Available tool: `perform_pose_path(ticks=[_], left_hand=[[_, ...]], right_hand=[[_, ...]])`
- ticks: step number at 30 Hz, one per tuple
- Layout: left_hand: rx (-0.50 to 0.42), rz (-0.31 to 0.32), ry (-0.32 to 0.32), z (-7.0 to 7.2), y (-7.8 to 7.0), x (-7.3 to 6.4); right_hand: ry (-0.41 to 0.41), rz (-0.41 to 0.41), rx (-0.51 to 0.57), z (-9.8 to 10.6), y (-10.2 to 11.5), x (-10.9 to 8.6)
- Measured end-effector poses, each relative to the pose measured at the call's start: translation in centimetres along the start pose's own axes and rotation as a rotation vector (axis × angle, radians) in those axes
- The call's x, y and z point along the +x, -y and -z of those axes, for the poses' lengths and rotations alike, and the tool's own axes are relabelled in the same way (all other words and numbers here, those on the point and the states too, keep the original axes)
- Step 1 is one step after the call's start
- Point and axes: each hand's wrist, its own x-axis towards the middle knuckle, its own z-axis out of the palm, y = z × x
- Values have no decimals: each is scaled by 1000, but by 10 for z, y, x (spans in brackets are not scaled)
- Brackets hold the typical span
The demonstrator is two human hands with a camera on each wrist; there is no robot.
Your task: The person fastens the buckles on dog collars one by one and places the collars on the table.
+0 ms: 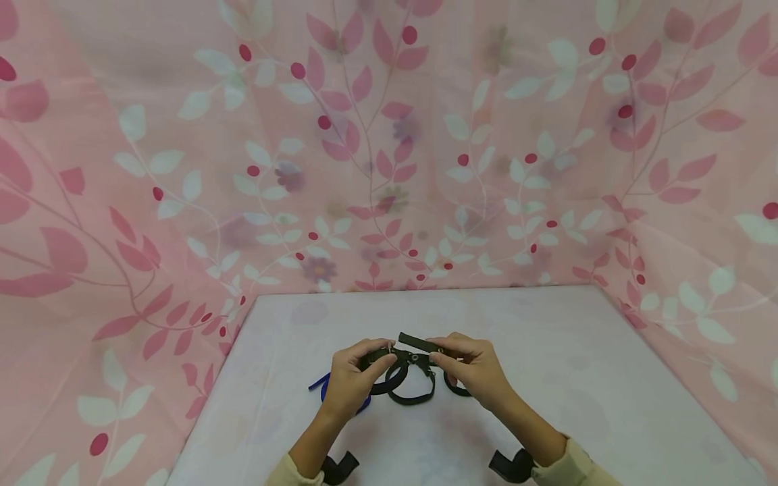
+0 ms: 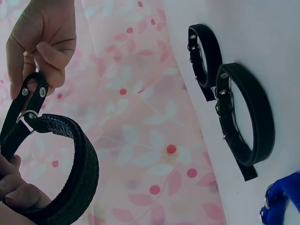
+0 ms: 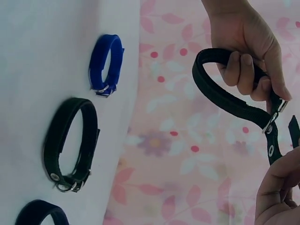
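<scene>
Both hands hold a dark green buckled collar (image 1: 418, 342) above the table. My left hand (image 1: 352, 378) grips its looped part, fingers curled round the band and the thumb near the metal buckle (image 3: 282, 106). My right hand (image 1: 477, 368) pinches the strap on the other side; in the left wrist view its fingers hold a folded, riveted section. A metal ring (image 2: 30, 115) sits on the strap between the hands. The strap's pointed free end (image 3: 294, 129) shows beside the right hand. My fingers hide parts of the band.
On the white table (image 1: 535, 324) lie a blue collar (image 3: 105, 65), another dark green collar (image 2: 258, 117) and a black collar (image 2: 211, 51), each in a loop, in a row beyond the hands. Pink floral cloth (image 1: 389, 169) surrounds the table's back and sides.
</scene>
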Motion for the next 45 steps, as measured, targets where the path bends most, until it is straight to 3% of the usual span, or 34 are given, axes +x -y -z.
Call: perform_pose_path(ticks=[7, 19, 25, 33, 36, 45], left_hand=[[49, -73, 16, 7, -2, 3], [55, -32, 83, 5, 2, 3], [61, 37, 112, 2, 4, 2], [64, 3, 114, -3, 4, -1], [74, -5, 122, -4, 6, -2], [68, 17, 123, -6, 7, -3]], right_hand=[[30, -11, -120, -5, 0, 1], [68, 54, -177, -6, -7, -6], [79, 91, -192, -9, -8, -8], [58, 167, -341, -16, -11, -10], [49, 206, -339, -19, -13, -10], [-30, 214, -234, -25, -15, -10]])
